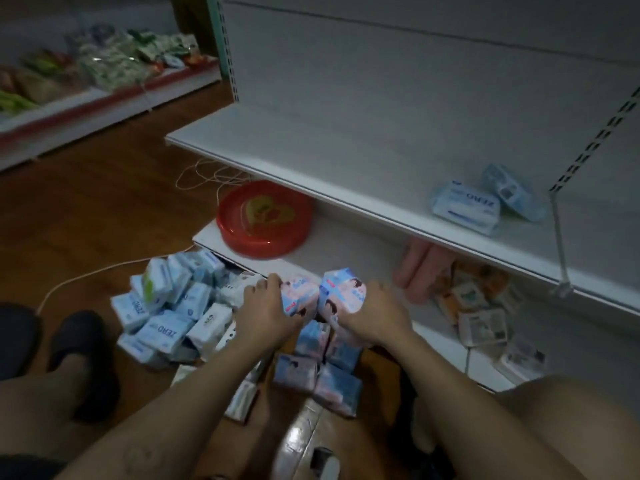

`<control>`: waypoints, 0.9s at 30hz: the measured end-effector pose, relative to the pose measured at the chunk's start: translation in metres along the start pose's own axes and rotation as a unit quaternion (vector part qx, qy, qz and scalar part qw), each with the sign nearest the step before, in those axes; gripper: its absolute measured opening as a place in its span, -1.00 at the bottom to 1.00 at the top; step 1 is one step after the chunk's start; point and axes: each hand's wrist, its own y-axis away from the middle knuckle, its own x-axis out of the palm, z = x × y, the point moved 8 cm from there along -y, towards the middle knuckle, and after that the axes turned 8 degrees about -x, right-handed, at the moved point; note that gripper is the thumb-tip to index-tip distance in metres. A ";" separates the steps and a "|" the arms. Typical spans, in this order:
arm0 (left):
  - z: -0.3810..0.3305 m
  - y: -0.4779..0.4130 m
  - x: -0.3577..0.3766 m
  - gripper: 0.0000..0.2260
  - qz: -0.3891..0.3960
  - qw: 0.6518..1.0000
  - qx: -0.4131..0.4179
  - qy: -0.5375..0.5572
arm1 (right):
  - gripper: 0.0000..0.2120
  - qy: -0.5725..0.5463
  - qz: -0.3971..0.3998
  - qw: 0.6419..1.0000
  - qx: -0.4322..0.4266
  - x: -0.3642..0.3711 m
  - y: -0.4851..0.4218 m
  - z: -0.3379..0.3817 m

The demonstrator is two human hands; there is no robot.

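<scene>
My left hand [266, 308] grips a pink and blue soft pack [296, 296], and my right hand [375, 311] grips a second such pack [341, 289]. Both packs are held side by side, touching, just above several more pink and blue packs [322, 368] piled on the floor. A heap of light blue ZERO packs [169, 313] lies on the floor to the left. Two light blue ZERO packs [465, 207] lie on the white shelf [346, 161] at the right.
A red round tray [265, 218] sits on the bottom shelf board under the white shelf. Orange and white packs [481, 313] and pink rolls [420, 271] lie on the bottom shelf at the right. A thin cord [86, 275] crosses the wooden floor. A black shoe [78, 337] is at left.
</scene>
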 end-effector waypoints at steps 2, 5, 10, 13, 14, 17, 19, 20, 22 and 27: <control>0.028 0.008 0.035 -0.49 0.037 0.998 -0.054 0.001 | -0.29 -0.008 0.058 0.997 0.041 0.037 0.003 -0.020; 0.064 0.026 0.081 -0.48 0.085 0.987 -0.133 0.016 | -0.26 -0.031 0.115 0.986 0.117 0.085 0.020 -0.062; 0.089 0.034 0.129 -0.40 0.104 0.978 -0.179 0.038 | -0.28 -0.069 0.122 0.970 0.201 0.134 0.029 -0.102; 0.087 0.020 0.144 -0.35 0.103 0.977 -0.181 0.045 | -0.29 -0.097 0.078 0.970 0.207 0.140 0.009 -0.099; 0.084 0.014 0.149 -0.35 0.103 0.976 -0.183 0.049 | -0.30 -0.087 0.061 0.972 0.208 0.140 0.002 -0.099; 0.073 -0.005 0.161 -0.35 0.108 0.972 -0.197 0.069 | -0.33 -0.071 0.059 0.971 0.220 0.151 -0.017 -0.101; 0.065 -0.018 0.170 -0.37 0.107 0.973 -0.187 0.084 | -0.35 -0.079 0.038 0.970 0.229 0.158 -0.026 -0.104; 0.060 -0.024 0.175 -0.39 0.099 0.976 -0.173 0.088 | -0.35 -0.077 0.019 0.970 0.230 0.159 -0.028 -0.106; 0.057 -0.035 0.190 -0.39 0.091 0.980 -0.154 0.092 | -0.28 -0.082 -0.017 0.970 0.227 0.164 -0.034 -0.106; 0.045 -0.035 0.228 -0.44 0.194 0.969 -0.133 0.083 | -0.15 -0.155 0.044 0.967 0.197 0.220 -0.054 -0.117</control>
